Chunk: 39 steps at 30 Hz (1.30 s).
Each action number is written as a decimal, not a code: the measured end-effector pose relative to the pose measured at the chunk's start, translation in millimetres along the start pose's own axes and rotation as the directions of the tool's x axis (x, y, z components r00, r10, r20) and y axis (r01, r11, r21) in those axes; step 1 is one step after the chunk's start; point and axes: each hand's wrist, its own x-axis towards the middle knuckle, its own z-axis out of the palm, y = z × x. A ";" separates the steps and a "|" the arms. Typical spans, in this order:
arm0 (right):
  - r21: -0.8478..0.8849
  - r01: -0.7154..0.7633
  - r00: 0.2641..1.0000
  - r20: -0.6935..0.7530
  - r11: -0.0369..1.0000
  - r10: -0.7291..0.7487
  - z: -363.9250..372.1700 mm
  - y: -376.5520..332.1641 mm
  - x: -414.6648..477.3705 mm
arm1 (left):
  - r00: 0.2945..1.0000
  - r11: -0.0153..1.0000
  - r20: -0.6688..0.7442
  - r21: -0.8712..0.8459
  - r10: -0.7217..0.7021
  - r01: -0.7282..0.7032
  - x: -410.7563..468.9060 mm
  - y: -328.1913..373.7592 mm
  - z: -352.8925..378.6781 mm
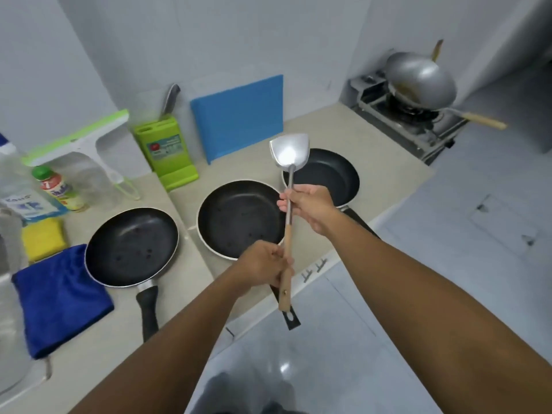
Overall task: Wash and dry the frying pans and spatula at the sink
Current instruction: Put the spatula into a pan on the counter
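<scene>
Both hands hold the spatula point(289, 186): left hand point(264, 262) grips its wooden end, right hand point(310, 204) pinches higher. Keep it steady and upright.

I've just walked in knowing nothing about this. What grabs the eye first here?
The shiny metal spatula with a wooden handle is held upright mid-frame: the left hand grips the wood and the right hand pinches the steel shaft above. Behind it, three black round frying pans sit in a row on the beige counter. A bright blue folded cloth lies at far left.
</scene>
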 end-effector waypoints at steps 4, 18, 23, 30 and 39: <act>-0.012 0.002 0.997 -0.076 1.000 -0.003 -45.3 -2.4 34.3 | 0.998 0.999 0.023 -0.001 -0.051 0.051 46.3 26.9 38.6; -0.339 -0.173 0.984 -0.105 0.925 0.146 -125.5 9.7 197.0 | 0.975 0.963 0.044 -0.150 -0.219 0.223 209.7 53.2 107.5; -0.559 -0.194 0.977 -0.032 0.806 0.213 -142.0 21.0 248.5 | 0.960 0.941 0.032 -0.192 -0.279 0.279 243.1 60.6 135.9; -0.655 -0.126 0.962 0.103 0.745 0.253 -161.0 34.1 289.1 | 0.925 0.896 -0.077 -0.292 -0.371 0.335 268.0 67.3 155.1; -0.633 -0.059 0.959 0.179 0.772 0.220 -169.6 37.4 301.4 | 0.915 0.865 -0.121 -0.392 -0.385 0.313 276.2 71.1 173.0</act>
